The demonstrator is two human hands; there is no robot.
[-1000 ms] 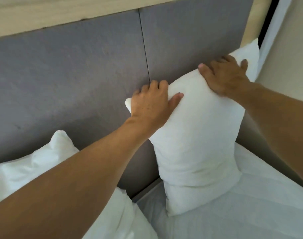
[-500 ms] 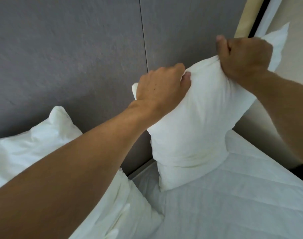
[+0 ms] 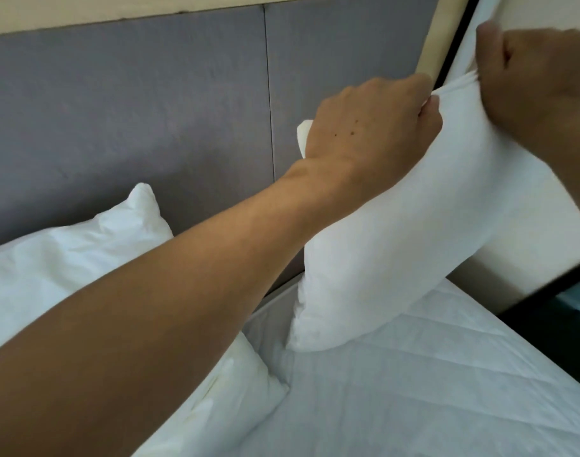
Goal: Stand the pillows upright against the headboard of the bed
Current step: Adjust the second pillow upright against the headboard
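The right-hand pillow [image 3: 397,245], its bottom edge on the mattress [image 3: 414,390] below the headboard [image 3: 150,127], is gripped along its top by the closed left hand [image 3: 371,127] and right hand [image 3: 533,67], apparently mid-placement; setting it back upright seems next.

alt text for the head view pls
Both hands, left and right, grip the top edge of a white pillow standing tilted on the mattress by a grey headboard. A second pillow lies at left.

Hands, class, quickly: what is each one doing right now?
Left hand: closed, gripping the pillow top.
Right hand: closed, gripping the same pillow.
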